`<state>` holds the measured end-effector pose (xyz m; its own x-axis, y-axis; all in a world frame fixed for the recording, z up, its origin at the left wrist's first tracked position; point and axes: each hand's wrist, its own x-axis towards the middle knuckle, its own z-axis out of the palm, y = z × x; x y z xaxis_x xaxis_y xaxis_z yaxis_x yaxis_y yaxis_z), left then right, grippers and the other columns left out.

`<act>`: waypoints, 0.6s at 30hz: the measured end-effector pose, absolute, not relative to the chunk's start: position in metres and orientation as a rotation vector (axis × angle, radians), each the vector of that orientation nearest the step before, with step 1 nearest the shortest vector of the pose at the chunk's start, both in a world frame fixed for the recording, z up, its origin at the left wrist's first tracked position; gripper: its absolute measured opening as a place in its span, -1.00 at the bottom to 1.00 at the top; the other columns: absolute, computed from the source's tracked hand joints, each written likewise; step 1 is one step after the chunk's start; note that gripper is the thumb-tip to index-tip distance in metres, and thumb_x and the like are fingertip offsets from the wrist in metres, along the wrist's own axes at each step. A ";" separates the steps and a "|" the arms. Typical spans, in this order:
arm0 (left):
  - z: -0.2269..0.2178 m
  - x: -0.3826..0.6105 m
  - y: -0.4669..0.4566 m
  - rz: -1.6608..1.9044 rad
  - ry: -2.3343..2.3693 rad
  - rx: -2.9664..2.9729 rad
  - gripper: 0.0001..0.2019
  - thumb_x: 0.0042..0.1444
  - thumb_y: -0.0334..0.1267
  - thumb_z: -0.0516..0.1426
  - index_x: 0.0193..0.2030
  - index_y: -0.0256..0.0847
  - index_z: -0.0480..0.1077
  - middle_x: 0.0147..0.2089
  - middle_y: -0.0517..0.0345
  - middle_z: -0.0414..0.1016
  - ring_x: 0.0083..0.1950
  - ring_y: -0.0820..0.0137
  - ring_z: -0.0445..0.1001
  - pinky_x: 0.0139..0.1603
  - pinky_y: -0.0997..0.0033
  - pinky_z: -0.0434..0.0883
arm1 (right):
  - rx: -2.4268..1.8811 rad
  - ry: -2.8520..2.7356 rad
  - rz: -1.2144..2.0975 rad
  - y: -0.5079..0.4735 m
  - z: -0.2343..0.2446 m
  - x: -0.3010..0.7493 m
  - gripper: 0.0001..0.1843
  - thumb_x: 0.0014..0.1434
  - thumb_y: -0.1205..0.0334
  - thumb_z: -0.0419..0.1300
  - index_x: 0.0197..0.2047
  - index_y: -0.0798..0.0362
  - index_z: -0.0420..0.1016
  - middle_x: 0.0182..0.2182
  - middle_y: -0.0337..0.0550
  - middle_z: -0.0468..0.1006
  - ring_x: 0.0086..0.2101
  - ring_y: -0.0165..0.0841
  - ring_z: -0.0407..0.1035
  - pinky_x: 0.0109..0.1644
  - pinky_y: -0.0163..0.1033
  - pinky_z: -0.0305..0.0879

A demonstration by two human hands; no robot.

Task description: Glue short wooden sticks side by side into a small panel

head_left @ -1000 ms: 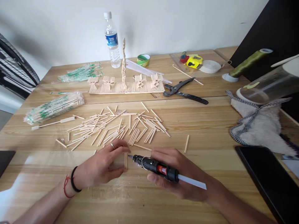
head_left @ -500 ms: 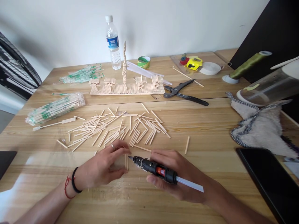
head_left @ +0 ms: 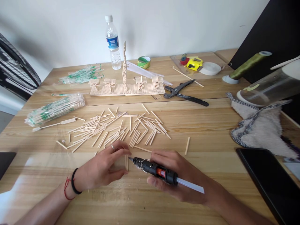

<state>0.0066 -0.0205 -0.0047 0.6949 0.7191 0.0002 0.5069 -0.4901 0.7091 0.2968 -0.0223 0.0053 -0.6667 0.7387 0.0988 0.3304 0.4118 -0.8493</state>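
My right hand (head_left: 181, 175) grips a black pen-shaped glue gun (head_left: 154, 169) with a clear glue stick out of its back; the tip points left, close to a short row of wooden sticks (head_left: 126, 162) lying side by side on the table. My left hand (head_left: 103, 167) rests on the table with its fingers pressed on those sticks, holding them down. A ring sits on one finger, and a black band and a red string circle the wrist. Just beyond the hands lies a scatter of cut wooden sticks (head_left: 119, 128).
A stick-built model (head_left: 126, 86) stands further back, with a water bottle (head_left: 112, 40), tape roll (head_left: 143, 61), black pliers (head_left: 185, 92), yellow tape measure (head_left: 194, 63) and wrapped chopstick bundles (head_left: 55, 107). A towel (head_left: 260, 125), green thread cone (head_left: 248, 64) and dark tablet (head_left: 274, 181) lie right.
The hands and glue gun stay almost where they were; the view has shifted slightly, so everything sits a little lower in the picture than a second ago.
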 end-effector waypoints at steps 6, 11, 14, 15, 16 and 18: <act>-0.005 0.006 -0.021 0.391 0.925 2.201 -0.54 0.32 -0.41 0.27 0.32 -0.07 0.36 0.31 -0.10 0.44 0.29 0.14 0.55 0.33 0.16 0.57 | -0.921 -2.234 1.170 -0.023 0.004 0.299 -0.60 0.47 -0.09 0.18 -0.35 -0.05 0.32 -0.44 -0.25 0.46 -0.41 -0.28 0.36 -0.31 -0.20 0.23; -0.006 0.006 -0.021 0.385 0.925 2.199 -0.54 0.33 -0.40 0.26 0.33 -0.08 0.35 0.31 -0.10 0.42 0.30 0.15 0.54 0.34 0.16 0.55 | -0.919 -2.245 1.175 -0.024 0.005 0.299 -0.60 0.49 -0.09 0.17 -0.33 -0.04 0.35 -0.42 -0.25 0.47 -0.40 -0.29 0.38 -0.30 -0.20 0.23; -0.006 0.005 -0.021 0.365 0.923 2.200 -0.54 0.34 -0.40 0.26 0.33 -0.08 0.33 0.31 -0.10 0.41 0.30 0.15 0.53 0.34 0.16 0.55 | -0.918 -2.243 1.184 -0.024 0.004 0.298 -0.61 0.48 -0.09 0.19 -0.32 -0.04 0.35 -0.42 -0.26 0.46 -0.40 -0.29 0.37 -0.29 -0.20 0.22; -0.006 0.005 -0.021 0.360 0.924 2.200 -0.54 0.34 -0.40 0.26 0.33 -0.08 0.33 0.31 -0.10 0.41 0.30 0.15 0.53 0.33 0.17 0.54 | -0.921 -2.241 1.184 -0.024 0.004 0.298 -0.61 0.47 -0.09 0.19 -0.33 -0.04 0.35 -0.42 -0.26 0.46 -0.41 -0.29 0.37 -0.29 -0.20 0.22; -0.006 0.005 -0.021 0.359 0.924 2.201 -0.54 0.34 -0.41 0.26 0.33 -0.08 0.33 0.31 -0.10 0.41 0.30 0.15 0.53 0.33 0.17 0.54 | -0.923 -2.238 1.182 -0.023 0.004 0.298 -0.61 0.47 -0.09 0.20 -0.33 -0.04 0.34 -0.42 -0.26 0.45 -0.41 -0.29 0.37 -0.29 -0.20 0.22; -0.006 0.005 -0.021 0.359 0.923 2.203 -0.55 0.35 -0.41 0.25 0.32 -0.08 0.33 0.32 -0.09 0.40 0.31 0.16 0.52 0.34 0.18 0.53 | -0.924 -2.233 1.179 -0.023 0.003 0.298 -0.60 0.47 -0.09 0.20 -0.34 -0.05 0.33 -0.43 -0.27 0.44 -0.42 -0.30 0.35 -0.30 -0.20 0.22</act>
<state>0.0055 -0.0213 -0.0064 0.7061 0.7079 -0.0166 0.5105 -0.4926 0.7048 0.2982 -0.0229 0.0034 -0.6752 0.7335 0.0773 0.3502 0.4110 -0.8417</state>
